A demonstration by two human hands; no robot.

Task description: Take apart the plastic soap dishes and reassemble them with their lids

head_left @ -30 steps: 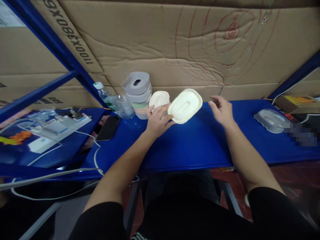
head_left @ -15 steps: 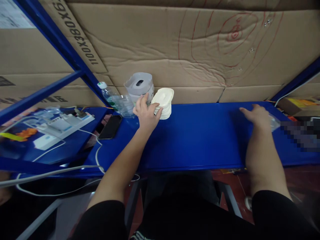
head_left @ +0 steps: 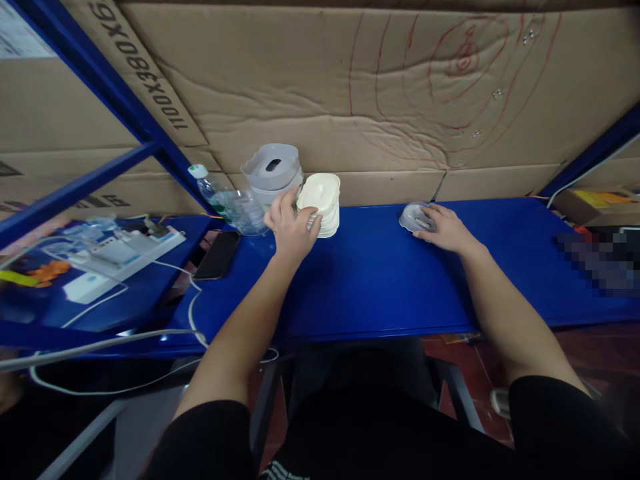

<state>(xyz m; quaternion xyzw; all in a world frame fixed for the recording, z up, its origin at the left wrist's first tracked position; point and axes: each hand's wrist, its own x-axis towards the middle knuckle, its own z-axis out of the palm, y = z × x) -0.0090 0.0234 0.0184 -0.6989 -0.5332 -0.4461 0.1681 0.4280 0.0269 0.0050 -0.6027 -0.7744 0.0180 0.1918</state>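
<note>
My left hand [head_left: 293, 223] is at the left side of a short stack of cream-coloured, rounded-square containers or lids [head_left: 321, 193]. Thumb and index finger press against the stack's near left edge, while the other fingers lie in front of a grey tub [head_left: 273, 167] with a dark oval slot in its top. Further right, my right hand [head_left: 444, 229] grips a small clear plastic bowl-like piece [head_left: 414, 219] close to the back of the blue shelf [head_left: 370, 280]. Its far side is partly covered by my fingers.
Left of the tub lean clear plastic bottles [head_left: 240, 210]. A black phone [head_left: 219, 255] lies beside a white cable [head_left: 193, 313]. A power strip [head_left: 125, 257] with plugs sits beyond the blue frame post [head_left: 125, 110]. Cardboard [head_left: 300, 80] walls the back.
My right hand has swung left from the shelf's right end, bringing the clear plastic piece with it. My left hand stays at the cream stack. The view has shifted slightly.
</note>
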